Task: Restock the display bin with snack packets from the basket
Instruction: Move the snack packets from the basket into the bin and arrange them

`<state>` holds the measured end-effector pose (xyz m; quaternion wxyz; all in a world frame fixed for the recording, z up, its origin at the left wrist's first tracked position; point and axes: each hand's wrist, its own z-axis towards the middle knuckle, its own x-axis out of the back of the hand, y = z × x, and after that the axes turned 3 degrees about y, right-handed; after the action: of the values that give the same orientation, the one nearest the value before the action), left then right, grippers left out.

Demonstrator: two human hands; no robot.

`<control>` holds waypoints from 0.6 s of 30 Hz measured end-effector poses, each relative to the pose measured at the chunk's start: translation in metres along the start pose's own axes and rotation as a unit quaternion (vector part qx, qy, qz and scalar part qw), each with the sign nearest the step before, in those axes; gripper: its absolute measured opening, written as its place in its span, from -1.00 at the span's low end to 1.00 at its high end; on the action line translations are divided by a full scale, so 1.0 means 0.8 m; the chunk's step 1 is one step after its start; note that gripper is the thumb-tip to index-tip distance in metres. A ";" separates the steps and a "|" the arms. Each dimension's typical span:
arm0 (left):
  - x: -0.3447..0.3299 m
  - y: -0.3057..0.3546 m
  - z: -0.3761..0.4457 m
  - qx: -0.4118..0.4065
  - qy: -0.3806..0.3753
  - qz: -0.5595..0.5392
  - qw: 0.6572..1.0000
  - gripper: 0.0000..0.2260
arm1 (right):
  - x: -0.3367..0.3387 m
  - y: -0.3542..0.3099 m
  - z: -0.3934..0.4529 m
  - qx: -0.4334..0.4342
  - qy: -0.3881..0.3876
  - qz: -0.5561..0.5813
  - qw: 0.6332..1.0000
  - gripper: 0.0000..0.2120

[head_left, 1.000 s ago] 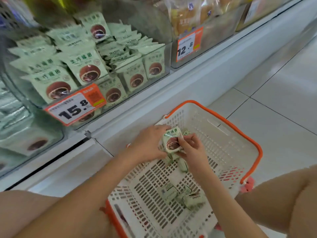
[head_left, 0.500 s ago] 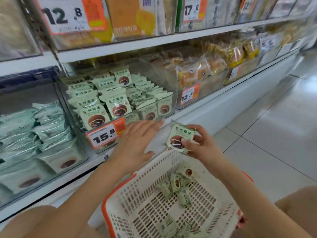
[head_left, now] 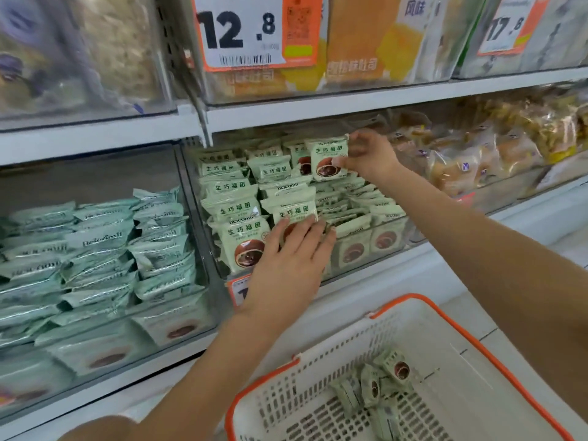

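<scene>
Packet (head_left: 329,157) upright at back of bin (head_left: 375,249), pinched at its right edge by right grip (head_left: 366,155), thumb on the front. Left grip (head_left: 291,249) below-left of it, fingers straight and flat, pressing on the front packets (head_left: 241,240) stacked in the same bin. Basket (head_left: 477,338) below both grips, white with orange rim, a few packets (head_left: 375,383) lying loose inside. Price tag (head_left: 254,30) on shelf above. Teal packs (head_left: 95,249) in the bin left of the left grip.

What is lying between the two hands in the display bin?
In the head view, rows of green snack packets fill the bin between the left hand and right hand.
</scene>
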<state>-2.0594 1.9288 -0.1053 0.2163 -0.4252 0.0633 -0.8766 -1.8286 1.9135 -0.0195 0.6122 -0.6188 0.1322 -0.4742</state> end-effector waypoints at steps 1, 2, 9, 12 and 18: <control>-0.001 0.001 0.000 0.001 0.001 0.000 1.000 -0.52 | -0.006 0.002 0.007 -0.007 -0.020 0.000 1.000 -0.60; -0.002 0.002 0.000 0.001 0.003 0.001 1.000 -0.53 | -0.012 0.005 0.013 -0.013 -0.041 0.002 0.999 -0.62; -0.004 0.001 -0.001 -0.006 0.011 0.003 1.000 -0.56 | -0.044 0.026 0.033 0.012 -0.015 -0.010 1.000 -0.60; -0.003 0.002 -0.002 -0.005 0.011 0.003 1.000 -0.57 | -0.047 0.030 0.029 0.016 -0.008 -0.011 1.000 -0.61; -0.001 0.003 0.000 0.002 0.001 0.008 1.000 -0.56 | -0.051 0.031 0.022 0.022 0.004 -0.064 0.998 -0.61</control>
<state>-2.0583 1.9269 -0.1067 0.2239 -0.4231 0.0646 -0.8756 -1.8262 1.9495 -0.0555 0.5936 -0.6101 0.0843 -0.5179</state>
